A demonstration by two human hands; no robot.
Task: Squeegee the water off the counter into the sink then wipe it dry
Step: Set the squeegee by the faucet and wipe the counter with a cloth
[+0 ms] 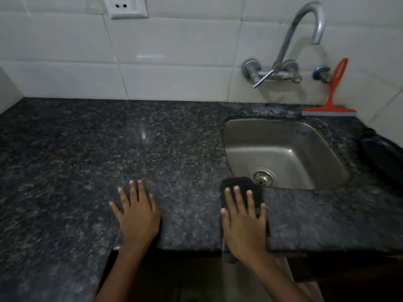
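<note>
head view: right hand (pixel 244 223) flat, fingers straight, pressing dark cloth (pixel 242 186) on counter (pixel 174 149) by sink (pixel 283 153); left hand (pixel 137 216) flat, bracing. keep even pressure, overlap strokes.

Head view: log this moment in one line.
stage: wiping | right hand: flat on cloth by sink | left hand: flat on counter | squeegee: against wall

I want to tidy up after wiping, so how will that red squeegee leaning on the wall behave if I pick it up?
The red squeegee looks like thin plastic, so probably light and stiff. It leans on the tiles on its narrow blade, so a nudge could topple it toward the sink. Its looped handle should be easy to hook.
</note>
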